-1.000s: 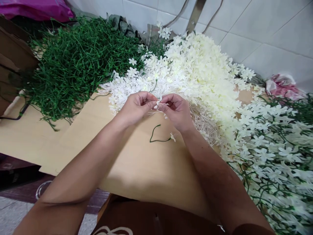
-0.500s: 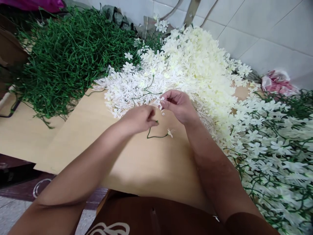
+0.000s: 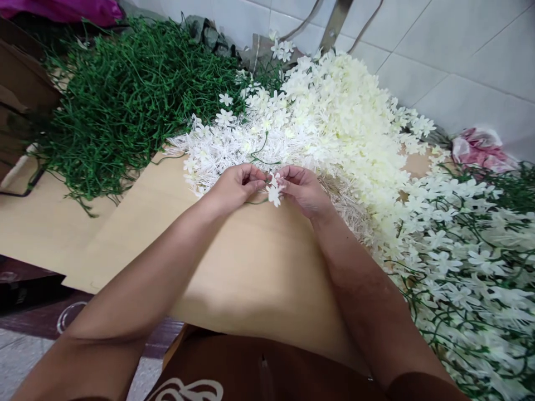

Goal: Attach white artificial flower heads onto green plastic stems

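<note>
Over the tan board (image 3: 251,262), my left hand (image 3: 236,188) pinches a green artificial flower stem (image 3: 259,203), part of it hidden behind the fingers. Fingertip to fingertip with it, my right hand (image 3: 306,192) is closed on a small white artificial flower (image 3: 274,195). The flower's petals show between the two hands; whether stem and flower are joined cannot be made out. Just beyond the hands lies a heap of thin white flower centres (image 3: 234,147), with a loose green stem (image 3: 263,146) across it.
Green stems (image 3: 142,94) are piled at the back left. Cream petals (image 3: 343,106) form a mound at the back, against the tiled wall (image 3: 451,50). White flowers on green stems (image 3: 463,262) cover the right side. A cardboard box (image 3: 20,83) stands far left.
My left hand has moved up and right with the stem and now meets my right hand. The white flower shows more fully between them. The view has shifted slightly.
</note>
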`<state>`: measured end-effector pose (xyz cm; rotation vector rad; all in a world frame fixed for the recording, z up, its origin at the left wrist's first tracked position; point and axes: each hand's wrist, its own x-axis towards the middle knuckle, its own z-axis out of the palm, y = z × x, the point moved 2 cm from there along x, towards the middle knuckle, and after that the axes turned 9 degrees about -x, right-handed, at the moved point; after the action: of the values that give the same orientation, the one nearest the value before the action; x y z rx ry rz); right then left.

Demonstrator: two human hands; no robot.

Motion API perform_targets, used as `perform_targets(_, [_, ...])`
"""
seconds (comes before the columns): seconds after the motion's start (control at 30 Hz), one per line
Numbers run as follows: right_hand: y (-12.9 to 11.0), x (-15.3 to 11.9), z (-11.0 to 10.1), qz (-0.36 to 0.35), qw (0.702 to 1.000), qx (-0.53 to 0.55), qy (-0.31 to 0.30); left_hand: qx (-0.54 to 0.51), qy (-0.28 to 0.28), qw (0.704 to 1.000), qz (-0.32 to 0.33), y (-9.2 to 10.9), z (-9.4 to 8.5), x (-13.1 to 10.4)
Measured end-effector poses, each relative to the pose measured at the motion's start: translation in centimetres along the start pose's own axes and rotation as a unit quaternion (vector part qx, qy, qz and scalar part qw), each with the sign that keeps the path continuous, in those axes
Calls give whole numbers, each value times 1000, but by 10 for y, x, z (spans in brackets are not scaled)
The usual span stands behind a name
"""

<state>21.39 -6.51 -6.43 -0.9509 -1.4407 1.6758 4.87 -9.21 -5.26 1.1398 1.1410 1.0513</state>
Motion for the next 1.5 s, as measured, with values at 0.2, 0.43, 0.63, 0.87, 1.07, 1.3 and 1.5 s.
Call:
perform_targets(0.2, [6,2,2,-30,999,6,32,-55,2,998,4,7,3,-1])
perform_targets(0.43, [4,1,6,-39,997,-6,66,-89,6,996,-6,11,3,-2])
perform_targets(0.63, [-6,-3,15,-144,973,-133,121,-74,36,996,-20,10,2,-2])
perform_targets(0.87, [-8,-8,20,-201,957,-168,126,-122,48,991,-39,8,1,-2])
perform_targets(1.07, [-3,-9,18,-169,960,-165,153,-115,46,991,-41,12,-1,-1])
perform_targets(1.3, [-5,-12,21,-153,962,-187,128,-22,40,998,-42,17,-3,-1])
perform_targets(1.5, [-4,-9,23,-121,969,-196,89,72,8,997,-34,10,-9,1])
